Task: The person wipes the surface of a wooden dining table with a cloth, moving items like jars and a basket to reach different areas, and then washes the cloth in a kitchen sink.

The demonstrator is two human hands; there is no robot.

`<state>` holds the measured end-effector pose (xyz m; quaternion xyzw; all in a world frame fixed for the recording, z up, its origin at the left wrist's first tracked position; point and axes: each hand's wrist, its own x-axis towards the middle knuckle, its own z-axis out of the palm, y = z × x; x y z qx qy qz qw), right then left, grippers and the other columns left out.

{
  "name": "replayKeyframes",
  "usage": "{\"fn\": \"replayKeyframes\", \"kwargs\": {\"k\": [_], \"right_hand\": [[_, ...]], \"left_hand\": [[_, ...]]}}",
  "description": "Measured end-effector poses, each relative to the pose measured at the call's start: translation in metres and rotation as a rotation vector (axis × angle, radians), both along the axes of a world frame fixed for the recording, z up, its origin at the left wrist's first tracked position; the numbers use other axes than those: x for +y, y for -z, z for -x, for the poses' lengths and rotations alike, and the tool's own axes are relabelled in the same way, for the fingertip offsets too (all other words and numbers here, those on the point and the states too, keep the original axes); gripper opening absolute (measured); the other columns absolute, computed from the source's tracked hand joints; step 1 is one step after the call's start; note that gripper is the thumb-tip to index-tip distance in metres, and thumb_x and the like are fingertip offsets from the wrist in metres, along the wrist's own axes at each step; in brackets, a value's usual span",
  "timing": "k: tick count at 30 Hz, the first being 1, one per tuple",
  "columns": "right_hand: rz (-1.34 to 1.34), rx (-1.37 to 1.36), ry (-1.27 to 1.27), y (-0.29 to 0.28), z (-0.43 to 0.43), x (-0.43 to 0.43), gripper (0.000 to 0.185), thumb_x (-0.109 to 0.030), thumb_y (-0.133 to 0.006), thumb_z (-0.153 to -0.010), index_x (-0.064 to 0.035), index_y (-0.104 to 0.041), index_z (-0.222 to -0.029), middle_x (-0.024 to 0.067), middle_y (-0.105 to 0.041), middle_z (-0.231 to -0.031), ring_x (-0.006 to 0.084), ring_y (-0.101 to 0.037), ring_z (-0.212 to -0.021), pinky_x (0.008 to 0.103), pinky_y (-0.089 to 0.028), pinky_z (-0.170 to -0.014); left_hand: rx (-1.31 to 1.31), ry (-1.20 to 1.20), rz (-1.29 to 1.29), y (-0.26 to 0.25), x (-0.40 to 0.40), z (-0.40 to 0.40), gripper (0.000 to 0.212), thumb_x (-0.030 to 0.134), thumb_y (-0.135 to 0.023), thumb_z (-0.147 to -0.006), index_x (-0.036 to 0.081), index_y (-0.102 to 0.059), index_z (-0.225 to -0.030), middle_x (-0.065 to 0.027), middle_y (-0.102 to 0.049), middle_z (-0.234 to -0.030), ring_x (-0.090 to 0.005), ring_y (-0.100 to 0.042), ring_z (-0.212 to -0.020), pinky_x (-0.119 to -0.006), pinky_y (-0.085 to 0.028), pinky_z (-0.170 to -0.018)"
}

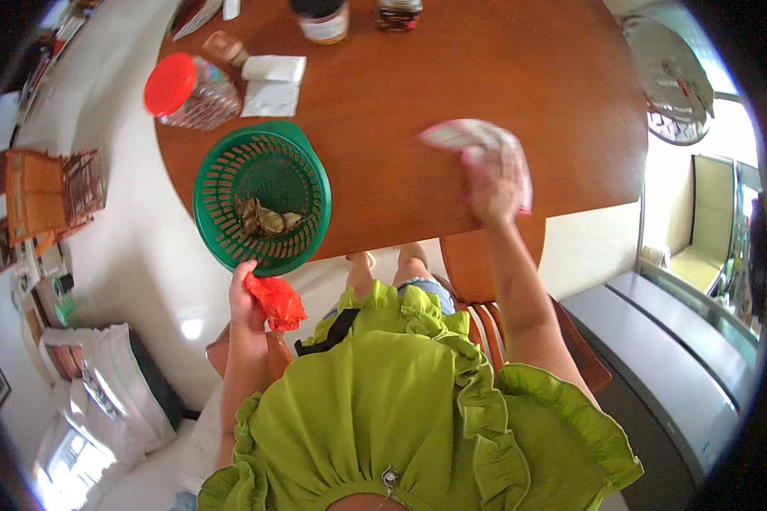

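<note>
My right hand [495, 188] presses a white cloth with a pink edge [479, 134] onto the brown wooden table [390, 172]; hand and cloth are slightly blurred. At the table's near left edge, my left hand [246, 294] holds a crumpled red plastic bag [278, 303] just under the rim of a green plastic basket [319, 166]. Whether that hand also touches the basket I cannot tell. Several pale brown, dry-skinned pieces, perhaps bulbs, [270, 220] lie in the bottom of the basket.
Behind the basket stand a clear plastic jar with a red lid [208, 96] and a partly unrolled white paper roll [271, 96]. Two more jars [323, 25] [399, 13] are at the far edge. A wooden chair [470, 268] is tucked against the near side.
</note>
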<state>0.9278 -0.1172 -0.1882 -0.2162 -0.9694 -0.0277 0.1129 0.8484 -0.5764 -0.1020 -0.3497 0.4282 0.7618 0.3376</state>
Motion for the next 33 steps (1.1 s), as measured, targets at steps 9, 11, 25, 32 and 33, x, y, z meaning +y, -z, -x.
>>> {"fn": "replayKeyframes", "kwargs": {"k": [9,11,25,32,33], "right_hand": [[-0.235,0.042,0.281,0.027,-0.056,0.048,0.054,-0.036,-0.049,-0.089,-0.0073,-0.040,-0.135,0.0163,-0.045,-0.133,0.0318,-0.041,-0.125,0.0481,-0.033,-0.102],[0.080,-0.043,0.023,0.040,-0.043,-0.044,0.061,-0.036,-0.055,-0.083,-0.0054,-0.043,-0.134,0.0172,-0.043,-0.135,0.0338,-0.035,-0.130,0.0511,-0.027,-0.106],[0.079,0.160,0.590,0.002,-0.101,0.211,0.047,-0.049,-0.041,-0.092,-0.0200,-0.047,-0.129,0.0103,-0.039,-0.139,0.0311,-0.036,-0.129,0.0456,-0.028,-0.107],[-0.111,-0.018,0.761,0.051,-0.198,0.425,0.067,-0.066,-0.026,-0.089,-0.0220,-0.040,-0.138,0.0072,-0.035,-0.146,0.0280,-0.025,-0.137,0.0401,-0.024,-0.111],[0.352,0.181,1.019,0.047,-0.207,0.442,0.067,-0.064,-0.031,-0.089,-0.0197,-0.038,-0.139,0.0071,-0.038,-0.144,0.0281,-0.030,-0.134,0.0398,-0.028,-0.109]], "left_hand": [[0.266,0.085,-0.037,0.007,0.080,0.025,0.030,0.032,-0.055,-0.089,0.008,-0.055,-0.107,-0.0048,-0.065,-0.089,-0.0193,-0.060,-0.066,-0.032,-0.052,-0.060],[0.249,0.063,0.023,0.010,0.080,0.027,0.038,0.040,-0.054,-0.090,0.010,-0.054,-0.113,-0.0048,-0.065,-0.096,-0.0181,-0.060,-0.069,-0.030,-0.052,-0.059],[-0.086,0.338,0.120,-0.016,0.059,0.019,0.055,0.058,-0.032,-0.094,0.021,-0.041,-0.134,-0.0042,-0.060,-0.092,-0.0198,-0.058,-0.067,-0.048,-0.053,-0.062],[-0.189,0.353,0.092,-0.023,0.092,0.010,0.059,0.058,-0.030,-0.094,0.020,-0.036,-0.138,-0.0136,-0.062,-0.096,-0.0249,-0.058,-0.064,-0.040,-0.052,-0.057],[-0.196,0.352,0.088,-0.026,0.097,0.005,0.058,0.058,-0.031,-0.094,0.020,-0.035,-0.138,-0.0138,-0.062,-0.095,-0.0247,-0.058,-0.064,-0.040,-0.052,-0.058]]}}
